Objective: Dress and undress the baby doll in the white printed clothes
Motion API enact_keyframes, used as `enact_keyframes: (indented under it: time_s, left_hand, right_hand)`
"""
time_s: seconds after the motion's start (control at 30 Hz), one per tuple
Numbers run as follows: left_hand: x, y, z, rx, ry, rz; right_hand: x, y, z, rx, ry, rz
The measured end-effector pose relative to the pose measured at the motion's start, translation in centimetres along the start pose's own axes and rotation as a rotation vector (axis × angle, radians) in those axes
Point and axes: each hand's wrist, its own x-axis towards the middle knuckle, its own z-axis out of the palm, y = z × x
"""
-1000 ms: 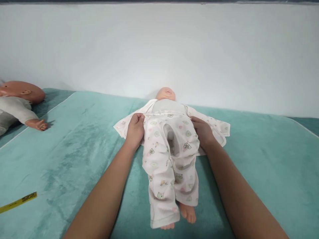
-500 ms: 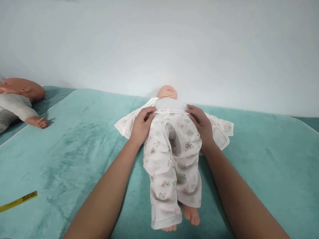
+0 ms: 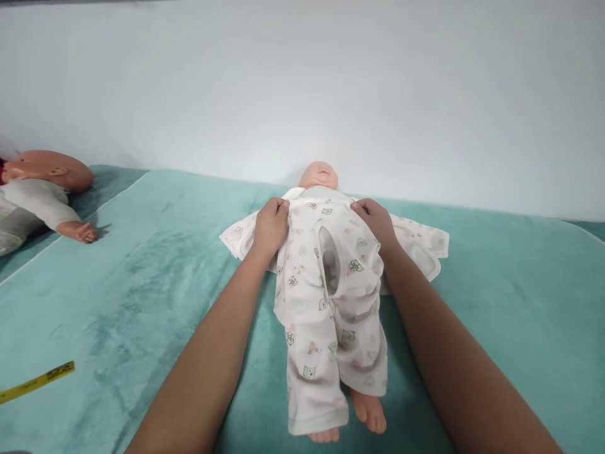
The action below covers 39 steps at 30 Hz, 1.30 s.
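A baby doll [image 3: 319, 175] lies on its back, head toward the wall and feet toward me. Its legs are in white split-crotch baby pants [image 3: 312, 315] printed with small animals. My left hand [image 3: 273, 226] grips the waistband at the doll's left-of-picture side, fingers closed. On the opposite side my right hand [image 3: 375, 221] pinches the waistband too. Under the doll a matching baby jacket [image 3: 425, 243] is spread open, its sleeves out to both sides. The doll's feet [image 3: 368, 413] stick out of the pant legs.
A teal plush cover [image 3: 165, 271] lies under everything, against a white wall [image 3: 302, 82]. Another doll [image 3: 51, 173] in a pale top lies at the far left. A yellow measuring strip [image 3: 38, 381] rests at the lower left.
Both hands have closed on the waistband and drawn it up toward the doll's chest, covering more of the pale top. The view has shifted slightly.
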Motion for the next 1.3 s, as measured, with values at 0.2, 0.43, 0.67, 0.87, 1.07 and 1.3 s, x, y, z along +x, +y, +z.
enact_keyframes:
  time_s: [0.2,0.43,0.67,0.87,1.07,1.3]
  left_hand:
    - [0.3,0.5,1.1,0.230,-0.013,0.086]
    - [0.2,0.1,1.0,0.347,-0.029,0.279]
    - [1.3,0.5,1.0,0.465,-0.021,0.139]
    - [3.1,0.2,1.6,0.531,-0.009,0.153]
    - [4.0,-0.1,2.0,0.515,0.006,0.133]
    - [3.6,-0.2,1.8,0.517,-0.051,0.213]
  right_hand:
    - [0.0,0.6,0.0,-0.087,0.036,-0.400]
    - [0.6,1.1,0.3,-0.271,-0.070,-0.384]
    - [1.1,0.6,-0.2,-0.331,-0.018,-0.149]
    - [1.6,0.7,-0.1,-0.326,0.067,-0.134]
    - [2.6,0.6,0.1,-0.408,0.080,-0.044]
    - [2.6,2.0,0.6,-0.208,0.058,-0.241]
